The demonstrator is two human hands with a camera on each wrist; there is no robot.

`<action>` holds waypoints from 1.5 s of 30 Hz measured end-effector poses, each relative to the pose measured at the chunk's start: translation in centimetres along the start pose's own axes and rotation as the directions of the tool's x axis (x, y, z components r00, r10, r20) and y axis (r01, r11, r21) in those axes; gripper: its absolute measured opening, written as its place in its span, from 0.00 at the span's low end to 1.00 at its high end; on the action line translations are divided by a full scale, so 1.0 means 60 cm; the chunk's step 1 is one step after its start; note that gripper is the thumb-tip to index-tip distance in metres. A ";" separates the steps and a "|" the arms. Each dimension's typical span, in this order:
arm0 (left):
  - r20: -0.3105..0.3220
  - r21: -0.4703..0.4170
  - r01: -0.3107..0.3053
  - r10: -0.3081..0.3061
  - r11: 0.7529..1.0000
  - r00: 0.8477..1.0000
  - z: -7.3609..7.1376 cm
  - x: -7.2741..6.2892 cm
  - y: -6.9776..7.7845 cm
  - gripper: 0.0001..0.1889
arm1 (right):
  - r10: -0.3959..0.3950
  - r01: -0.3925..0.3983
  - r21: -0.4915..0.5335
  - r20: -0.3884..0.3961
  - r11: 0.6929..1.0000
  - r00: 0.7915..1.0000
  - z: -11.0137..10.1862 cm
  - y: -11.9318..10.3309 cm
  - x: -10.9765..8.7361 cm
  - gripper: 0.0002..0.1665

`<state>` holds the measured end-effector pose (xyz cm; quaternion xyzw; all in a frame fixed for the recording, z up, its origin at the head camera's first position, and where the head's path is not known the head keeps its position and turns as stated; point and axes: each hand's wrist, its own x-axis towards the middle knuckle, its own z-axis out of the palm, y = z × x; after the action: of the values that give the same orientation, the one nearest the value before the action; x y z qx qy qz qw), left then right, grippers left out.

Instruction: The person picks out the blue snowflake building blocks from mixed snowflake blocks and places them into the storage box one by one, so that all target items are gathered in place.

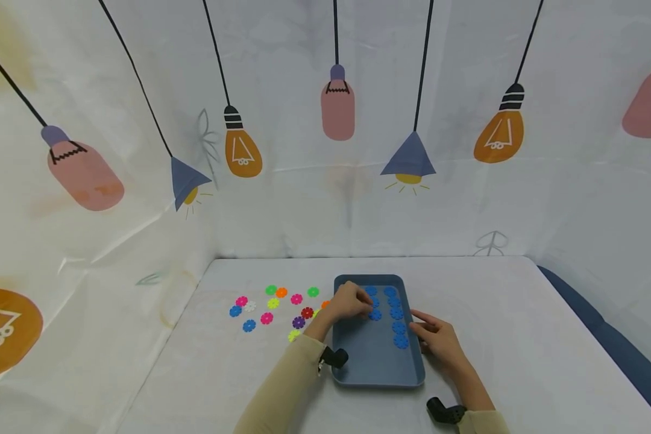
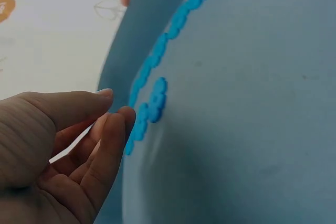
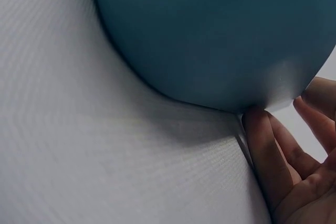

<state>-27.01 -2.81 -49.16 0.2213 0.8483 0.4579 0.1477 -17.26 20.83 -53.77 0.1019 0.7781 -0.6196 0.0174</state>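
Note:
A blue-grey rectangular tray (image 1: 378, 367) lies on the table with several blue flower-shaped pieces (image 1: 396, 313) along its right side. They form a long column at the right wall and a shorter one beside it. My left hand (image 1: 352, 301) is over the upper part of the tray, close to the shorter column. In the left wrist view, its thumb and bent fingers stand slightly apart, with no piece seen between them. At the tray's right edge, my right hand (image 1: 439, 343) holds the rim between its fingertips, as the right wrist view shows at the tray wall (image 3: 210, 51).
Left of the tray, loose flower pieces in pink (image 1: 267, 318), green (image 1: 271, 290), orange (image 1: 281, 292), yellow, red, purple, white and blue (image 1: 249, 325) lie scattered on the white table (image 1: 195, 380). A lamp-printed sheet (image 1: 287, 211) hangs behind. Something dark blue (image 1: 591, 313) stands beyond the right edge.

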 end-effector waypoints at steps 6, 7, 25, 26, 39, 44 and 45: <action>0.008 -0.032 -0.031 0.031 0.999 0.999 -0.014 -0.008 0.013 0.08 | -0.003 0.003 -0.008 0.000 1.000 1.000 0.002 -0.003 -0.003 0.31; 0.009 -0.030 -0.032 0.033 0.999 0.999 -0.017 -0.009 0.013 0.09 | -0.002 0.002 -0.008 0.000 1.000 1.000 0.002 -0.004 -0.003 0.31; -0.062 -0.069 -0.009 0.005 0.998 0.998 -0.068 -0.040 -0.012 0.08 | 0.011 -0.011 -0.006 -0.005 1.000 1.000 0.004 -0.005 -0.006 0.30; -0.064 -0.078 -0.012 0.007 0.997 0.998 -0.070 -0.042 -0.016 0.08 | 0.009 -0.009 -0.008 -0.006 1.000 1.000 0.003 -0.005 -0.006 0.30; -0.112 -0.003 -0.026 0.026 1.000 0.993 -0.109 -0.075 -0.079 0.09 | 0.014 -0.014 -0.013 -0.010 1.000 1.000 0.002 -0.005 -0.006 0.30; -0.138 0.012 0.006 -0.005 1.000 0.990 -0.126 -0.094 -0.092 0.08 | 0.004 -0.005 -0.015 -0.003 1.000 1.000 0.004 -0.004 -0.005 0.30; -0.143 0.008 0.011 -0.010 1.000 0.990 -0.130 -0.097 -0.094 0.08 | 0.002 -0.002 -0.016 -0.003 1.000 1.000 0.004 -0.004 -0.004 0.31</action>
<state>-26.89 -14.04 -49.47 0.1841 0.8598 0.4682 0.0878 -17.08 20.54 -53.57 0.1034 0.7830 -0.6131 0.0175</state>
